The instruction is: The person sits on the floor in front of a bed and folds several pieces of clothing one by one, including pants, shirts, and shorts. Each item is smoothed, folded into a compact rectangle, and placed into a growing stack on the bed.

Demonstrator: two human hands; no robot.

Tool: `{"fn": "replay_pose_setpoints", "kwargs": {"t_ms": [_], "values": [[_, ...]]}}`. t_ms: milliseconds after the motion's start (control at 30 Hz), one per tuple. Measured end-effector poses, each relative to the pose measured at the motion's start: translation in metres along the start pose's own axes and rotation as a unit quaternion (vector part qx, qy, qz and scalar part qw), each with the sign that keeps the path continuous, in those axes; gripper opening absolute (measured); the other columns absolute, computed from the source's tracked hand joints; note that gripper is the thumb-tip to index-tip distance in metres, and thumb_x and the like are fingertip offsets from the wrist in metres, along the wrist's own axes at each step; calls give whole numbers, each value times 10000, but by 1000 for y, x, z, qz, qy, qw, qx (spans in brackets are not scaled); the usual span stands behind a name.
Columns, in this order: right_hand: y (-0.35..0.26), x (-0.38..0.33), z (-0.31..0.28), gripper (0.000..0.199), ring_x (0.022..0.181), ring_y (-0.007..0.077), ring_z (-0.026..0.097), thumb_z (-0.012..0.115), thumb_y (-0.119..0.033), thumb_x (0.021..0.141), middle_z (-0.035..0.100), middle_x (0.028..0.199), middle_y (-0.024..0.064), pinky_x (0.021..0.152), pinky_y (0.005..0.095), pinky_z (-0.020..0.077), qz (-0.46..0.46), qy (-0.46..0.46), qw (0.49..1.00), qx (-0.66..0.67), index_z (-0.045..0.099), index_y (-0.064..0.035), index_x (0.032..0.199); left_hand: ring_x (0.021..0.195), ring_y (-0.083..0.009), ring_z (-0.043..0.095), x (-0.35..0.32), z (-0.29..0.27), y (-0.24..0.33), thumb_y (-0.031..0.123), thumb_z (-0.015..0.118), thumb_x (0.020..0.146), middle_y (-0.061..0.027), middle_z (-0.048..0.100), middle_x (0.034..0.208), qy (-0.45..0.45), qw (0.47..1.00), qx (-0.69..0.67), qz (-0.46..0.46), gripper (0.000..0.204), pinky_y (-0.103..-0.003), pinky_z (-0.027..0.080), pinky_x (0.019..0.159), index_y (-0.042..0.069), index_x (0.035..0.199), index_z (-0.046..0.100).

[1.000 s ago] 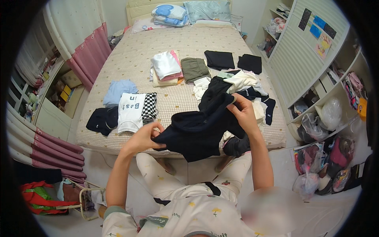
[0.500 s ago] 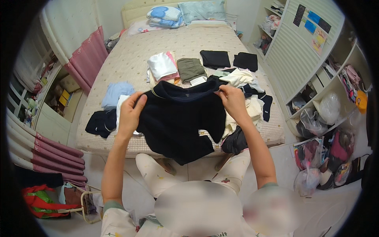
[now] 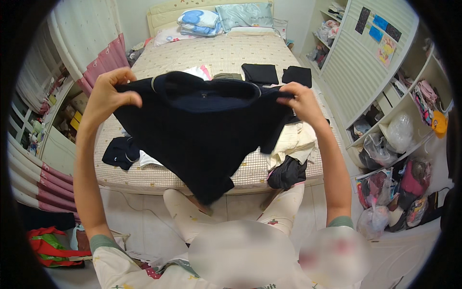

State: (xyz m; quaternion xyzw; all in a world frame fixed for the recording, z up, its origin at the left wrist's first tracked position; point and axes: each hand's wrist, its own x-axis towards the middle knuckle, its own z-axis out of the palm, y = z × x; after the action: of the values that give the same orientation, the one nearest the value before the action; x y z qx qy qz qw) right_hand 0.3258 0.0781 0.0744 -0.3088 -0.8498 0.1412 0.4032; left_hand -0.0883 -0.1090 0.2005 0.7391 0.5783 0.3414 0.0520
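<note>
A dark navy, nearly black shirt (image 3: 197, 132) hangs spread out in front of me, its neck opening at the top and its lower part drooping to a point. My left hand (image 3: 109, 96) is closed on its left shoulder, the thumb lying over the cloth. On the opposite shoulder, the fingers of my right hand (image 3: 304, 102) pinch the fabric. A small label shows inside the collar, and a thin pale stripe runs by it. The shirt is held above the bed's near edge and hides part of the clothes behind it.
On the bed (image 3: 159, 178) lie folded black garments (image 3: 260, 73), a dark navy garment (image 3: 120, 151), cream clothing (image 3: 293, 144) and a crumpled dark grey garment (image 3: 288, 173). Open shelves with bags (image 3: 380, 149) stand at the right, pink-and-white curtains (image 3: 103, 62) at the left.
Both hands have moved apart and the shirt is stretched wider and raised. My left hand has gone left and up; my right hand has shifted slightly right and up.
</note>
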Motion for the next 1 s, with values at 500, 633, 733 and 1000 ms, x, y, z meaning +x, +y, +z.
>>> {"fn": "replay_pose_setpoints", "kwargs": {"t_ms": [500, 633, 733, 1000], "values": [[-47, 61, -73, 260, 718, 83, 520, 590, -204, 934, 618, 766, 5, 659, 260, 447, 41, 32, 995, 86, 647, 48, 958, 794, -65, 611, -43, -13, -34, 228, 627, 906, -41, 650, 919, -9, 898, -410, -162, 288, -186, 499, 713, -21, 1048, 600], [33, 129, -10, 259, 736, 221, 613, 642, -252, 879, 664, 791, 96, 714, 343, 475, 28, -28, 995, -87, 673, -18, 983, 774, -104, 630, 10, 32, -105, 235, 598, 915, -79, 673, 941, -22, 900, -346, -263, 324, -223, 516, 699, -46, 1073, 624], [70, 146, 82, 299, 908, 352, 616, 679, -221, 829, 654, 958, 148, 803, 437, 471, 37, 90, 983, -156, 612, -61, 1073, 824, -139, 626, 35, 90, -208, 294, 627, 893, -92, 667, 962, 24, 883, -342, -322, 358, -280, 511, 720, -15, 1074, 614], [131, -39, 210, 510, 1091, 364, 470, 758, -159, 717, 518, 1134, 192, 909, 480, 392, 53, -29, 974, -217, 515, -67, 1156, 955, -211, 601, -95, 261, -278, 305, 760, 750, -125, 631, 1033, 3, 925, -132, -357, 518, -322, 481, 832, -12, 1105, 556]]}}
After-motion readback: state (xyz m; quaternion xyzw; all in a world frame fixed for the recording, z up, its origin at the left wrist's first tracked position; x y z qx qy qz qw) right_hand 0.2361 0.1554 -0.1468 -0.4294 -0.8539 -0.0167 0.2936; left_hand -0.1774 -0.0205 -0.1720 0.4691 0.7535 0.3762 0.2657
